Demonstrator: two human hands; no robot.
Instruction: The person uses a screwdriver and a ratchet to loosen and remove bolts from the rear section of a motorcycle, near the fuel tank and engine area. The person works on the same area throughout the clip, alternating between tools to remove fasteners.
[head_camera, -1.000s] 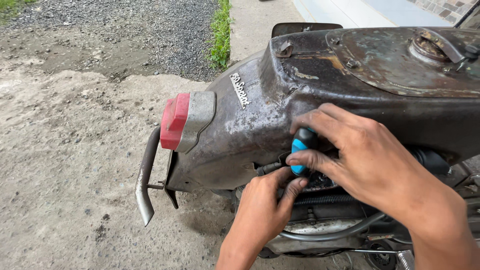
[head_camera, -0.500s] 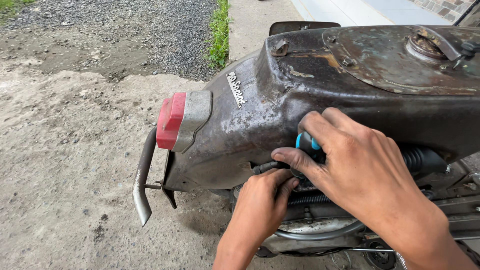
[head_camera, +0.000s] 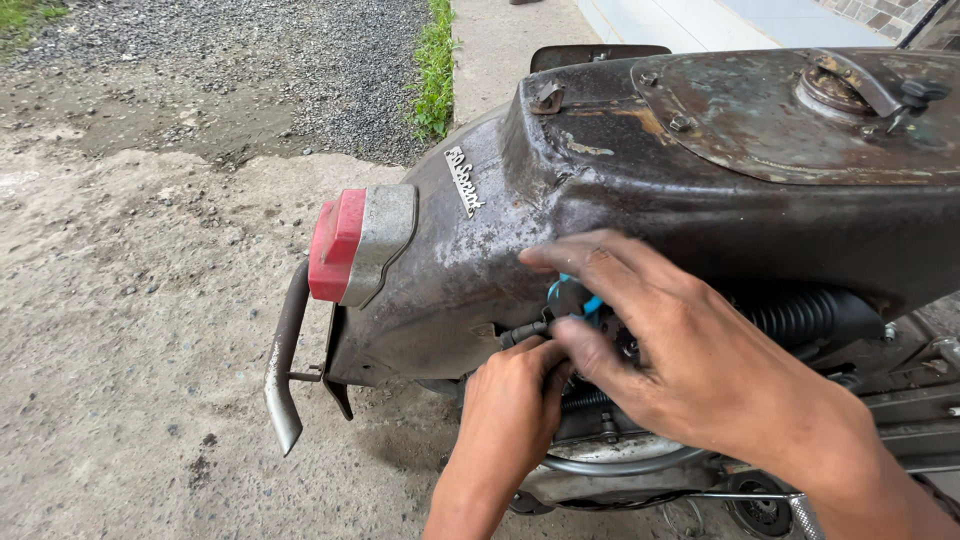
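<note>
Working low on the flank of a rusty dark scooter body (head_camera: 640, 200), just behind the red tail lamp (head_camera: 335, 245). Right hand (head_camera: 690, 360) curling narrow fingers (head_camera: 575, 255) round a blue-handled tool (head_camera: 568, 294), mostly hidden beneath them. Left hand (head_camera: 510, 415) pinching a dark bolt-like part (head_camera: 522, 334) just beside it. Showing a small slanted silver badge (head_camera: 463, 180) above. Peeking out behind: black shock spring (head_camera: 800, 315). Curving down at left: grey bumper bar (head_camera: 283, 370), over gritty ground (head_camera: 130, 330).

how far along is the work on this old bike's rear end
Done: the seat looks off, leaving the rusty body bare. In hand: the right hand grips a blue-handled tool under the body, and the left hand steadies a dark fitting. Left: the red tail light remains mounted.
</note>
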